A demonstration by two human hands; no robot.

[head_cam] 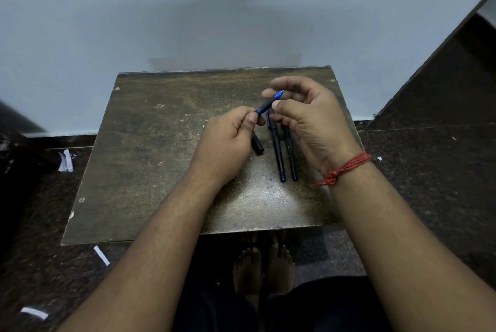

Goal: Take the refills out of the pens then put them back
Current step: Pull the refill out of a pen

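Note:
A black pen with a blue tip (265, 106) is held above a small brown table (150, 160). My left hand (228, 141) grips its barrel, whose back end sticks out below the hand (257, 147). My right hand (308, 119) pinches the pen's blue front end between thumb and fingers. Two more black pens lie side by side on the table just below my right hand: the nearer-left one (277, 152) and the thinner right one (291, 157). Their upper ends are hidden behind my right hand.
The table stands against a pale wall (188, 23) on a dark speckled floor (429, 170). Scraps of white paper (65, 161) lie on the floor at the left. My bare feet (263, 270) show under the table's front edge. A red thread (343, 169) circles my right wrist.

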